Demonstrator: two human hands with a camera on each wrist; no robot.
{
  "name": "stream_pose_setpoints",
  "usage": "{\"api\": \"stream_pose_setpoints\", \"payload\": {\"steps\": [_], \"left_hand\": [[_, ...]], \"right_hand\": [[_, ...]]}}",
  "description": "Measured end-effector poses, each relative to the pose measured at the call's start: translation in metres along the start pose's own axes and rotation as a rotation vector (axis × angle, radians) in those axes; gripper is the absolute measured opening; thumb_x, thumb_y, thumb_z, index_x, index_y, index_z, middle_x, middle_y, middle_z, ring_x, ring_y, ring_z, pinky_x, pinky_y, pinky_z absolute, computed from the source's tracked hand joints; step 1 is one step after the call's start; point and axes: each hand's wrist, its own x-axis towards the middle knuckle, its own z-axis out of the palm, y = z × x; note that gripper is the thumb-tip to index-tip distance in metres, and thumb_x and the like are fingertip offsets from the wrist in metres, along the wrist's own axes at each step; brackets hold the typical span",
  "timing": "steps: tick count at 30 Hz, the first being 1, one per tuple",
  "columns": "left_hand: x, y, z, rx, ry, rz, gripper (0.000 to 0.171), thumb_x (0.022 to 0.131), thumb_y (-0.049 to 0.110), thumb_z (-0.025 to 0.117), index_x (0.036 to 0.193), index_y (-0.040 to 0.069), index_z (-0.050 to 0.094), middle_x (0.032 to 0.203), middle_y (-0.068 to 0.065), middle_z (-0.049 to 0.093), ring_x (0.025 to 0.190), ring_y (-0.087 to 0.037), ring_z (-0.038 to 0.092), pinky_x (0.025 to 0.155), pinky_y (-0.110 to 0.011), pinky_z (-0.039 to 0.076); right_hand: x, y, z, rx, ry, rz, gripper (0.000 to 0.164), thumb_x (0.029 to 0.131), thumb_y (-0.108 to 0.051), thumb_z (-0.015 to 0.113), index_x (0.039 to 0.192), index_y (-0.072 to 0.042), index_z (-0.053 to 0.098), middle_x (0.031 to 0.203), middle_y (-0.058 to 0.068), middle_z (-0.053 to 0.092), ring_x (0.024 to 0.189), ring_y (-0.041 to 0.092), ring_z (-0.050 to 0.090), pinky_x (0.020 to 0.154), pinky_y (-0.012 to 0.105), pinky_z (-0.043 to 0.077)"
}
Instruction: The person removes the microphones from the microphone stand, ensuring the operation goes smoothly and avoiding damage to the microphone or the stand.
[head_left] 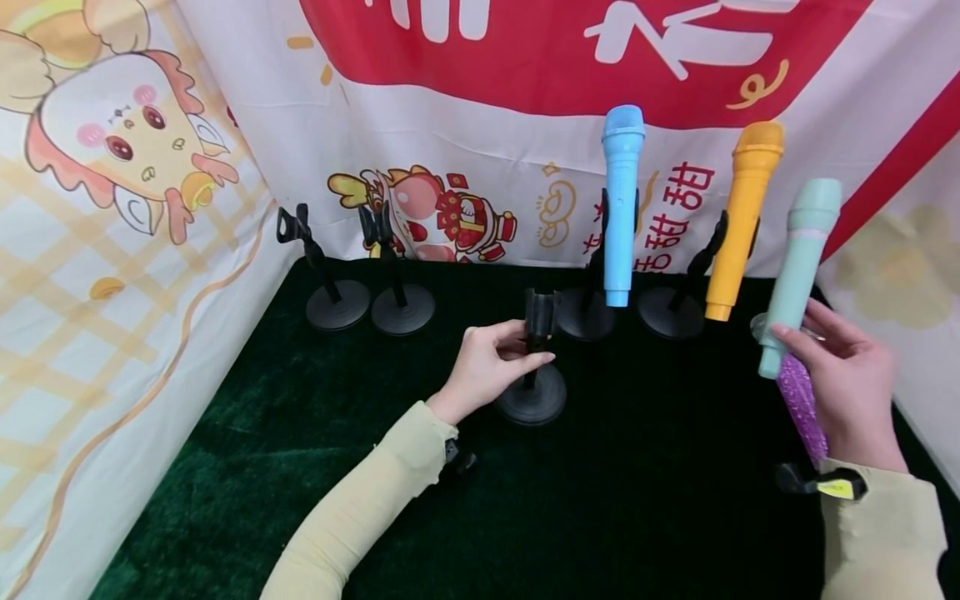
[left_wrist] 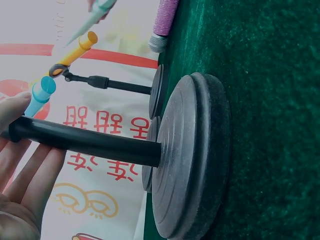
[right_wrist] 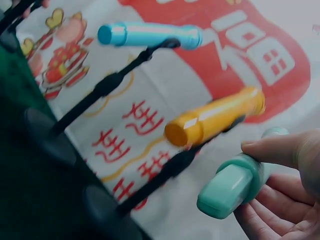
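Note:
My left hand (head_left: 480,367) grips the post of a black microphone stand (head_left: 534,396) near the middle of the green cloth. In the left wrist view the stand's round base (left_wrist: 190,155) is close up, and its clip is out of sight. At the right, my right hand (head_left: 858,383) holds a mint green toy microphone (head_left: 802,250), tilted, between thumb and fingers above the cloth. Left of it, an orange microphone (head_left: 746,217) and a blue microphone (head_left: 622,208) sit in the clips of two more black stands.
A glittery purple microphone (head_left: 802,404) lies on the cloth, partly hidden by my right hand. Two stands with bare clips, one at the far left (head_left: 337,305) and one beside it (head_left: 403,310), are near the back edge. A printed curtain (head_left: 465,117) hangs behind.

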Motion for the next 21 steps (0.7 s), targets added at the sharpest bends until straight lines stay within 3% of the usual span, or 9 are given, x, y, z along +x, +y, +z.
{"api": "stream_pose_setpoints", "payload": {"steps": [5, 14, 21], "left_hand": [[0.000, -0.001, 0.000, -0.006, -0.001, 0.001, 0.027, 0.091, 0.022, 0.080, 0.115, 0.014, 0.073, 0.106, 0.003, 0.074, 0.087, -0.009, 0.073, 0.076, -0.029, 0.061], [0.001, -0.001, 0.001, -0.003, -0.005, -0.019, 0.027, 0.091, 0.024, 0.080, 0.116, 0.016, 0.073, 0.106, 0.003, 0.074, 0.087, -0.009, 0.073, 0.077, -0.029, 0.061], [0.001, 0.001, 0.000, 0.004, -0.005, -0.018, 0.028, 0.090, 0.025, 0.080, 0.116, 0.016, 0.073, 0.106, 0.004, 0.074, 0.088, -0.009, 0.072, 0.077, -0.029, 0.061]], "right_hand": [[-0.001, 0.017, -0.019, -0.093, -0.072, 0.062, 0.053, 0.084, -0.006, 0.085, 0.133, -0.017, 0.070, 0.100, -0.012, 0.075, 0.089, -0.002, 0.068, 0.072, 0.013, 0.055], [-0.004, 0.054, -0.041, -0.261, -0.106, 0.126, 0.054, 0.085, -0.015, 0.086, 0.135, -0.021, 0.068, 0.098, -0.022, 0.073, 0.084, -0.008, 0.063, 0.068, 0.010, 0.053], [-0.011, 0.071, -0.052, -0.560, -0.130, 0.144, 0.067, 0.088, -0.034, 0.082, 0.147, -0.015, 0.056, 0.100, -0.032, 0.065, 0.097, -0.003, 0.053, 0.069, 0.009, 0.052]]}}
